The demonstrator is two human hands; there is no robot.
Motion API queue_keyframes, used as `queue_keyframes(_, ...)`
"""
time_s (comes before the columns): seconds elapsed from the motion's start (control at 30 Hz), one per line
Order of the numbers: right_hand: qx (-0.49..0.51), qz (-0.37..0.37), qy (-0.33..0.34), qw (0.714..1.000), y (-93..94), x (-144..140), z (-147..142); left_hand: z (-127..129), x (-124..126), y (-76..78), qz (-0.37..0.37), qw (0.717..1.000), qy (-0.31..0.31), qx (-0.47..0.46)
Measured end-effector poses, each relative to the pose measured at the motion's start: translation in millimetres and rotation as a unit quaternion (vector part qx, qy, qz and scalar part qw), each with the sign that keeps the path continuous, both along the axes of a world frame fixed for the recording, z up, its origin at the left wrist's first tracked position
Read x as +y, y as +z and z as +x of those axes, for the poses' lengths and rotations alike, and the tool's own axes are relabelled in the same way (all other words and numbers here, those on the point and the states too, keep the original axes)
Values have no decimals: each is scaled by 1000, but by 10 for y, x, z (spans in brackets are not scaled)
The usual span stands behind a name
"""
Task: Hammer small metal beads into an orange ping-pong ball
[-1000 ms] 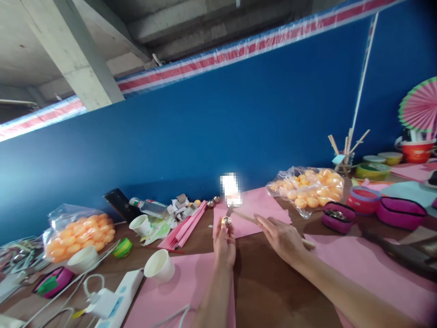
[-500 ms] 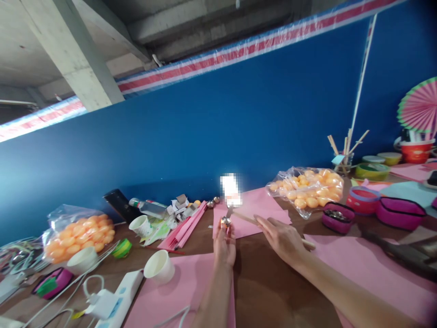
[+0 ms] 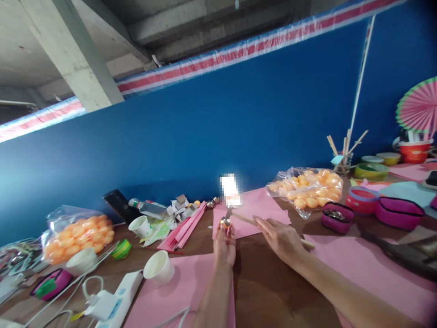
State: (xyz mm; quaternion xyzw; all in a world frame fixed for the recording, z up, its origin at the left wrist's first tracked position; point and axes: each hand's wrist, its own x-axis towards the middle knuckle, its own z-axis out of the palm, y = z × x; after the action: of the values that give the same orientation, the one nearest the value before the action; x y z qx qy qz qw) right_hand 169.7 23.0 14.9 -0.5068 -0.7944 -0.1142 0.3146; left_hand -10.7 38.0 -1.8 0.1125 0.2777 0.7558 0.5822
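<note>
1. L hand (image 3: 224,248) – fingertips pinched on a small shiny bell (image 3: 225,222), held up over the brown table (image 3: 269,291).
2. R hand (image 3: 282,239) – fingers spread flat on a wooden stick (image 3: 246,218), just beside bell.
3. Pink paper (image 3: 254,207) under stick; paper cup (image 3: 159,268) to the left.

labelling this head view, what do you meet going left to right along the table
left bag of orange balls → paper cup → left hand holding a small ball → right hand → right bag of orange balls → pink pouch

No readable text

Nothing legible shows; the card (image 3: 231,190) standing just beyond the left hand's (image 3: 224,246) fingertips is blurred out, and other items' printing is too small.
</note>
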Motion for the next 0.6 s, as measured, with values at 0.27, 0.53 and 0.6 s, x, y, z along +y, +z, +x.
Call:
queue_keyframes(0.27,7,-14,7,1000,16,-14,-10,-16,2,-39,4,1000,-6,-1)
queue_keyframes(0.53,-2,-33,7,999,0,-5,-22,7,-2,-7,-4,1000,-3,3)
queue_keyframes(0.6,-15,-39,9,999,-3,-13,-35,14,2,-5,-10,1000,2,0)
